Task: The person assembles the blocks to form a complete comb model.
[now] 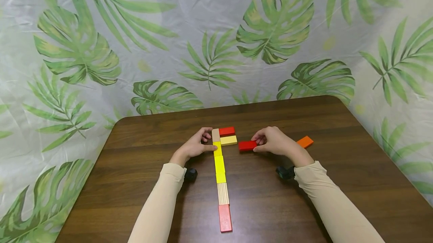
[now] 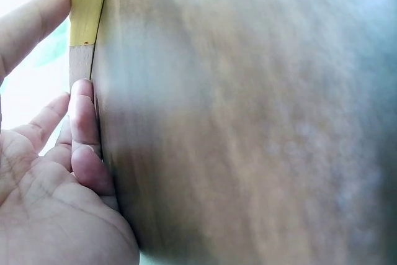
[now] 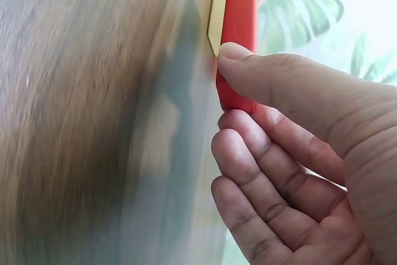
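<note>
A column of flat blocks runs down the table: a tan block point(image 1: 215, 135), a yellow block point(image 1: 218, 152), bright yellow ones point(image 1: 220, 164), a ribbed pale block point(image 1: 223, 193) and a light red block point(image 1: 224, 218). My left hand point(image 1: 195, 145) lies along the column's upper left, thumb touching the yellow block, index finger at the tan block's far end. Between thumb and fingers my right hand point(image 1: 275, 141) pinches a red block point(image 3: 239, 23), right of the column. Beside the column's top sit another red block point(image 1: 226, 131) and a pale yellow block point(image 1: 229, 140).
An orange block point(image 1: 305, 142) lies on the brown wooden table point(image 1: 135, 198), behind the right wrist. A leaf-patterned curtain point(image 1: 216, 29) hangs beyond the table's far edge. Dark wrist cameras sit under both wrists.
</note>
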`<act>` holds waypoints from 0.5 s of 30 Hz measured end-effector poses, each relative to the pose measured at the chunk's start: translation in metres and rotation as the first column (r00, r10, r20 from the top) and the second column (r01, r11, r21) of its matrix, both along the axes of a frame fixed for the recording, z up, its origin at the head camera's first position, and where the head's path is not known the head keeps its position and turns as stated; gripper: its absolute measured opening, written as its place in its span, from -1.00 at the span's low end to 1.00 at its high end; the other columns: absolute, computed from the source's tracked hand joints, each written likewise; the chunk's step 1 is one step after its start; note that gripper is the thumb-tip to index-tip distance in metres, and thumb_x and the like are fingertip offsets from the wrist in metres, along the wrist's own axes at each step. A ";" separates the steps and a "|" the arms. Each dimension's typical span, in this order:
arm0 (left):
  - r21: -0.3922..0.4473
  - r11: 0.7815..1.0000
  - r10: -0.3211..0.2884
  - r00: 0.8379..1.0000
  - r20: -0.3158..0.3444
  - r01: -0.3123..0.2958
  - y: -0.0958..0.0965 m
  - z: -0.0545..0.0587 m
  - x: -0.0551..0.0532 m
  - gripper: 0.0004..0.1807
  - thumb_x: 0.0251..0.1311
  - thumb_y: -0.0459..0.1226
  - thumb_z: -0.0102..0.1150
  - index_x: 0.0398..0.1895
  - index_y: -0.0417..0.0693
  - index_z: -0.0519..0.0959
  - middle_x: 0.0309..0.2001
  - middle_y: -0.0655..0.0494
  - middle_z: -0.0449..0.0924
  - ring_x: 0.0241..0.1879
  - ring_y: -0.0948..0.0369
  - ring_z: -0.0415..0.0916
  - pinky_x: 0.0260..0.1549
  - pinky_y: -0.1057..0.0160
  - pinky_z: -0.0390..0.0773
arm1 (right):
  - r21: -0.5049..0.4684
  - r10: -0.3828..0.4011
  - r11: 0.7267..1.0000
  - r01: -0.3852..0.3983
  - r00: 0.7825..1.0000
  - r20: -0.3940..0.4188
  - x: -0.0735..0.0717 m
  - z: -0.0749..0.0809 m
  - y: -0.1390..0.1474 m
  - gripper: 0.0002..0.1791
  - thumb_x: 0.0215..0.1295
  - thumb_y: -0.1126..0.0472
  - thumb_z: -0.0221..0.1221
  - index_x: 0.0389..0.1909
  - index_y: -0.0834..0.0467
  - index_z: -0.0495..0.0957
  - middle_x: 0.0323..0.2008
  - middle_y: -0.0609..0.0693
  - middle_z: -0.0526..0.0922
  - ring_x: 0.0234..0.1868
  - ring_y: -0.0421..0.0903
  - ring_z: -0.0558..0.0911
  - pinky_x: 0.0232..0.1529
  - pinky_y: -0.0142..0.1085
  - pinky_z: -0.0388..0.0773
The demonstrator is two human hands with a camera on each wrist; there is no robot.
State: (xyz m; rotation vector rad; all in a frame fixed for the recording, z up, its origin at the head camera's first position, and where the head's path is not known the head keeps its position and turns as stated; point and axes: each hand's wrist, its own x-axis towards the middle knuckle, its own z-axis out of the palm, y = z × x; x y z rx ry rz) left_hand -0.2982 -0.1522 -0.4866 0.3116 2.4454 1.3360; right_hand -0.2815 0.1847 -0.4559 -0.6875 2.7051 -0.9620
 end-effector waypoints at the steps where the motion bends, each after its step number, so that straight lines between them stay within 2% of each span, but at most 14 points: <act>1: 0.002 1.000 -0.002 1.000 0.001 0.002 0.000 0.001 0.000 -0.14 0.32 -0.19 0.50 0.61 -0.01 0.28 0.24 -0.08 0.43 0.19 0.01 0.36 0.25 0.02 0.38 | -0.002 0.006 1.000 -0.006 1.000 -0.003 0.000 0.000 -0.002 -0.70 0.24 0.20 0.54 -0.07 0.23 0.79 -0.22 0.00 0.80 -0.24 -0.18 0.66 -0.10 -0.33 0.66; 8: 0.016 1.000 -0.003 1.000 -0.002 0.003 -0.001 0.003 0.002 -0.15 0.32 -0.21 0.50 0.61 -0.02 0.28 0.24 -0.09 0.43 0.18 0.00 0.35 0.27 0.01 0.37 | -0.008 0.036 0.999 -0.036 0.999 -0.009 0.001 -0.004 -0.016 -0.71 0.23 0.20 0.55 -0.08 0.23 0.79 -0.24 -0.02 0.79 -0.25 -0.20 0.66 -0.11 -0.34 0.66; 15: 0.009 1.000 -0.026 1.000 -0.018 0.026 -0.002 -0.001 0.000 -0.15 0.32 -0.20 0.50 0.60 -0.04 0.28 0.21 -0.06 0.43 0.16 0.03 0.36 0.25 0.03 0.40 | 0.001 0.059 0.998 -0.059 0.998 -0.011 0.001 -0.008 -0.029 -0.74 0.23 0.20 0.56 -0.11 0.20 0.79 -0.29 -0.05 0.77 -0.28 -0.20 0.63 -0.12 -0.34 0.65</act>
